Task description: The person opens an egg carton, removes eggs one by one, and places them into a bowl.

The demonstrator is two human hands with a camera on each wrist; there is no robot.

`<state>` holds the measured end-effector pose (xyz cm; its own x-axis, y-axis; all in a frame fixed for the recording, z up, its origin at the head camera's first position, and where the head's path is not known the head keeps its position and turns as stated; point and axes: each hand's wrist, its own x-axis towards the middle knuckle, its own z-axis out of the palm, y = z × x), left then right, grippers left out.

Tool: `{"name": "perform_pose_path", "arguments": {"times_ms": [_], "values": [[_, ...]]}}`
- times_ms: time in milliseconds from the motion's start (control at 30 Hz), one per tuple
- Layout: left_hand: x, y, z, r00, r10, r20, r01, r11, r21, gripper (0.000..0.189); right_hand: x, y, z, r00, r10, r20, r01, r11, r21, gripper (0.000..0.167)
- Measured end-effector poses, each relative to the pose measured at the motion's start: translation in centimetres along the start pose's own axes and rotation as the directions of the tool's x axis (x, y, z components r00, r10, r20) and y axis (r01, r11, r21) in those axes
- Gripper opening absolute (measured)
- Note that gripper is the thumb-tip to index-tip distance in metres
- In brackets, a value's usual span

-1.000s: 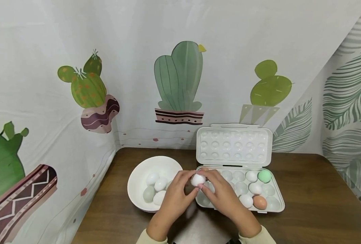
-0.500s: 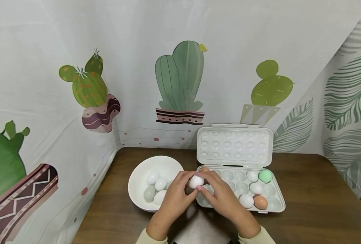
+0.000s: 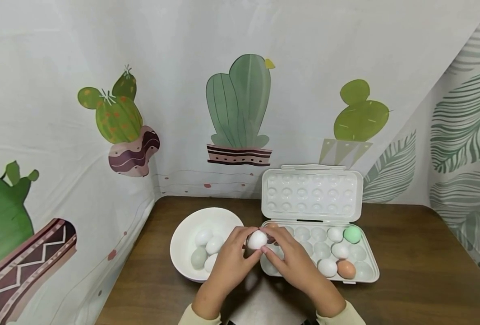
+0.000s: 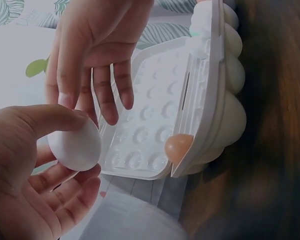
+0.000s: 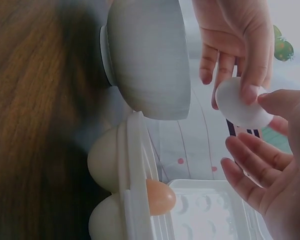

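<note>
A white egg [image 3: 257,240] is held up between both hands in front of the open egg carton [image 3: 370,273]. My left hand [image 3: 233,262] pinches it, thumb on the near side and fingers beyond, as the left wrist view shows on the egg [image 4: 77,147]. With thumb and index fingertip, my right hand [image 3: 296,262] also pinches the egg's right side; its other fingers spread apart in the right wrist view. Inside the carton sit a green egg [image 3: 352,234], a brown egg [image 3: 346,269] and several white eggs. Another brown egg [image 4: 179,148] occupies a corner, partly hidden in the head view.
To the left stands a white bowl [image 3: 179,253] containing several white eggs and a greyish-green egg [image 3: 199,258]. The carton's lid [image 3: 311,194] leans upright at the back, near the cactus-print cloth [image 3: 297,113]. Everything rests on a brown wooden table [image 3: 410,253].
The white egg and the fingers around it have shifted slightly left. Between the hands the egg has turned a little. Bowl and carton stay where they were.
</note>
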<state>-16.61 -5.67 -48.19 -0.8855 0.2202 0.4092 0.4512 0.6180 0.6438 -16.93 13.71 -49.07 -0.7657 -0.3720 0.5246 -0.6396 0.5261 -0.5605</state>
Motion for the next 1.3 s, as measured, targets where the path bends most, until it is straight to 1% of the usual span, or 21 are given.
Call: {"name": "perform_pose_path", "arguments": {"times_ms": [100, 233, 433, 633, 833, 1033, 1300], "values": [[0.1, -0.1, -0.2, 1.0, -0.01, -0.01, 0.01, 1.0, -0.009, 0.047, 0.0, 0.2, 0.0, 1.0, -0.016, -0.026, 0.016, 1.0, -0.008, 0.051], [0.2, -0.3, -0.6, 0.999, -0.025, -0.025, 0.025, 1.0, 0.001, 0.048, 0.1, 0.7, 0.2, 0.998, -0.007, -0.063, 0.005, 0.999, -0.041, 0.053], [0.2, -0.5, -1.0, 0.998, -0.054, -0.026, 0.054, 0.999, 0.001, 0.051, -0.1, 1.5, 0.7, 0.994, 0.034, -0.1, -0.042, 0.996, -0.079, 0.053], [0.3, -0.9, -1.4, 0.997, -0.068, -0.018, 0.068, 0.998, -0.003, 0.05, -0.1, 2.3, 1.4, 0.989, 0.068, -0.133, -0.08, 0.993, -0.091, 0.05], [0.3, -1.4, -1.8, 0.997, -0.072, -0.027, 0.073, 0.997, 0.027, 0.048, -0.3, 3.2, 2.1, 0.982, 0.12, -0.147, -0.137, 0.984, -0.112, 0.053], [0.4, -1.7, -2.3, 0.993, -0.116, -0.016, 0.117, 0.993, 0.029, 0.046, -0.4, 4.3, 2.9, 0.98, 0.099, -0.171, -0.124, 0.982, -0.141, 0.056], [0.5, -2.6, -3.3, 0.984, -0.175, -0.013, 0.176, 0.982, 0.063, 0.045, -0.7, 5.2, 3.6, 0.982, 0.106, -0.159, -0.134, 0.976, -0.174, 0.055]]}}
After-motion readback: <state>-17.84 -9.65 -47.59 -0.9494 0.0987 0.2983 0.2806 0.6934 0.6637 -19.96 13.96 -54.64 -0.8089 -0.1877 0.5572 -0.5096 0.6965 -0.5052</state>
